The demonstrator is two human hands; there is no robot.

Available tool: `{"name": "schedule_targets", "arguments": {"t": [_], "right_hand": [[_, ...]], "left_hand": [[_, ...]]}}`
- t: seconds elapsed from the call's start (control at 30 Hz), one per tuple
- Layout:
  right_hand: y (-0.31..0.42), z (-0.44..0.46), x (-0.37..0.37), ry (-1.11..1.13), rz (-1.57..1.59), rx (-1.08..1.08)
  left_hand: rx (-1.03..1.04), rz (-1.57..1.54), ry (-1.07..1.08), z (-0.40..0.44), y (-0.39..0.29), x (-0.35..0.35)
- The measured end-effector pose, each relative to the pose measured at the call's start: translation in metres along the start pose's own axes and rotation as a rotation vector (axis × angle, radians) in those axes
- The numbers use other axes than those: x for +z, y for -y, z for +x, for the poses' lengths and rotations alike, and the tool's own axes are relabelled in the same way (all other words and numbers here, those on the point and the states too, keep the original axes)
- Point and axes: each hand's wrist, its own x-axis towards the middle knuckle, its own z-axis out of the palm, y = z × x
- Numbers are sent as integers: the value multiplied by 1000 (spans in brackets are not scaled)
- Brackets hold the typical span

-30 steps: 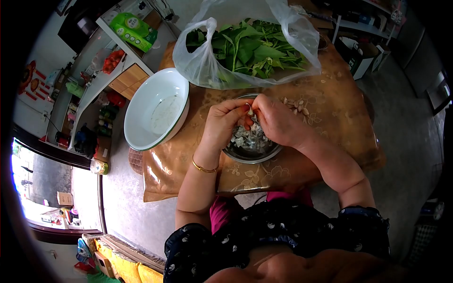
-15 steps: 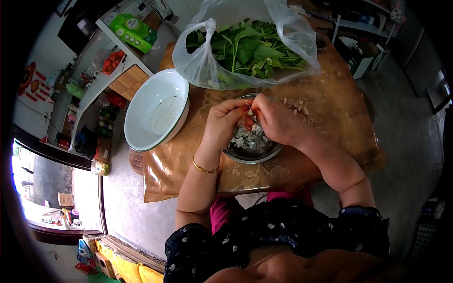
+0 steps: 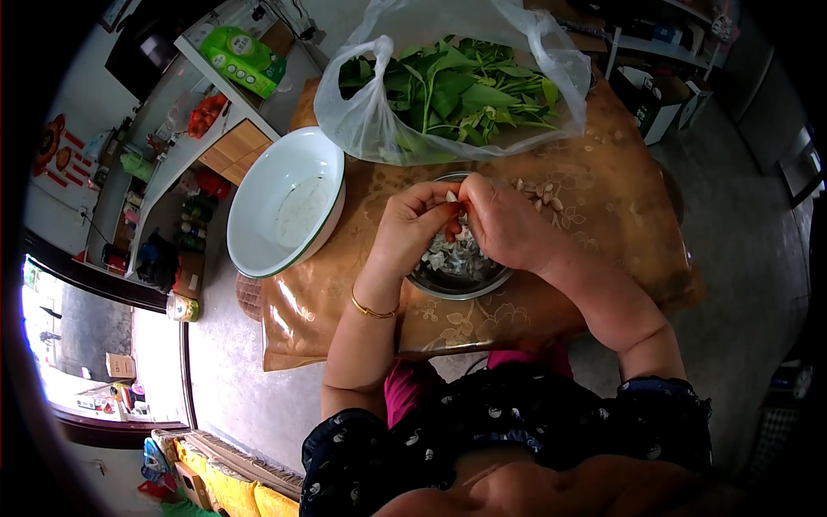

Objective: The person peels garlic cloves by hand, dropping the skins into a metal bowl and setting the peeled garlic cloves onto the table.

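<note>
Fingers of the left hand were closed on a small pale piece, its tip showing above the thumb. The right hand met the left there, its fingers curled in close to the piece; whether they also gripped it I could not tell, since the back of the hand hid most of them. Both hands were over a metal bowl, which stood on the brown, flower-patterned worktop. Whitish, papery bits lay heaped in the bowl, below the fingers. Just beyond the right hand, a small group of pale tan pieces lay loose on the worktop.

Behind the bowl sat an open, see-through plastic bag with green leafy stems inside. To the left, near the bag, a white basin with a dark rim stood at the worktop's edge. A gold-coloured bracelet circled the left wrist, and a dark patterned sleeve covered the upper right arm.
</note>
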Motion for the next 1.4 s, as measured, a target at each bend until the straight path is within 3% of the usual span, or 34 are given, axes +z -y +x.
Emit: {"name": "schedule_targets", "arguments": {"t": [0.43, 0.67, 0.87, 1.03, 1.4], "right_hand": [[5, 3, -10, -51, 19, 86], [-3, 3, -9, -127, 54, 69], [6, 4, -11, 15, -65, 63], [7, 3, -9, 24, 48, 79], [0, 2, 1, -47, 100, 51]], "left_hand": [[-46, -15, -43, 0, -5, -2], [-83, -223, -110, 1, -10, -8], [-89, -324, -108, 4, -7, -14], [-70, -403, -87, 7, 4, -15], [-89, -306, -106, 4, 1, -1]]}}
